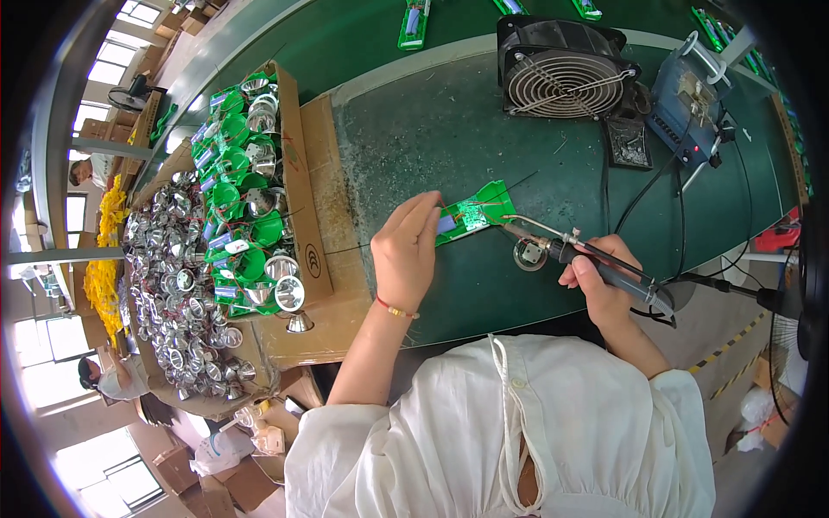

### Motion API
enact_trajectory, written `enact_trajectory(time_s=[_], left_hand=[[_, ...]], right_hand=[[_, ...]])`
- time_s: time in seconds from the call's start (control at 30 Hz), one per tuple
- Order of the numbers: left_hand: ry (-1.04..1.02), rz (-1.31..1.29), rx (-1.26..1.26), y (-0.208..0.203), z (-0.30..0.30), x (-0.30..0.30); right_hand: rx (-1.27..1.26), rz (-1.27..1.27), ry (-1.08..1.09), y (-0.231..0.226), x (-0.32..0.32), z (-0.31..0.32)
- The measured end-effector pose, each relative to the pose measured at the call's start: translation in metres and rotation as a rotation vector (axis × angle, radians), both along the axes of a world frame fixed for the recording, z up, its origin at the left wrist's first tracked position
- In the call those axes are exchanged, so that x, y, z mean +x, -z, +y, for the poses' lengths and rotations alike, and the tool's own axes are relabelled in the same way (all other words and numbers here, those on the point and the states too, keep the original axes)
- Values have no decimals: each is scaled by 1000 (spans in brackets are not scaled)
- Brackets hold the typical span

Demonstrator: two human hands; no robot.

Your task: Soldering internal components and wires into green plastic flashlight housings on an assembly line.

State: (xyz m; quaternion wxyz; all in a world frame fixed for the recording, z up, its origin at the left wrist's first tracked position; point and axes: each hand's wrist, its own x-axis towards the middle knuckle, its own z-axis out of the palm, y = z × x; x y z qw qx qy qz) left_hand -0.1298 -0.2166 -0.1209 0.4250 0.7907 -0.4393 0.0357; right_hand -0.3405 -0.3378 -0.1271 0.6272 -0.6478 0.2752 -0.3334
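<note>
The right hand (609,281) grasps the iron (566,252), its tip at the right end of the green shell (495,197), which lies on the desk (466,285) between the hands. Whether tip and shell touch cannot be told. The left hand (408,242) has its fingers drawn together at the shell's left end, by the blue cell (446,225); whether they grip the shell or a wire is hidden. Soldering well here likely calls for a steady shell, brief contact at the joint, and fingers and cell kept off the hot tip.

A reflector (528,255) sits just below the tip, where it could crowd the iron. Dark cables (639,203) run down the desk's right side and might snag. The fan (566,78) and blue station (682,108) stand beyond; a carton (306,216) packed with shells is on the left.
</note>
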Motion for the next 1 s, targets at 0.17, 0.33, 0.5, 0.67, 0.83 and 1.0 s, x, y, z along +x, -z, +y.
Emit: enact_trajectory(time_s=[0.17, 0.33, 0.5, 0.67, 0.83, 1.0], left_hand=[[215, 20, 25, 5, -5, 0], [129, -9, -2, 11, -7, -7], [109, -15, 43, 10, -10, -6], [117, 3, 62, 9, -10, -5], [104, 7, 86, 7, -11, -7], [111, -17, 65, 9, -13, -8]], right_hand=[[57, -10, 21, 1, 3, 0], [18, 17, -39, 6, 12, 0], [9, 47, -48, 7, 20, -1], [52, 23, -36, 6, 27, 2], [82, 34, -42, 6, 28, 2], [68, 42, -36, 5, 26, 3]])
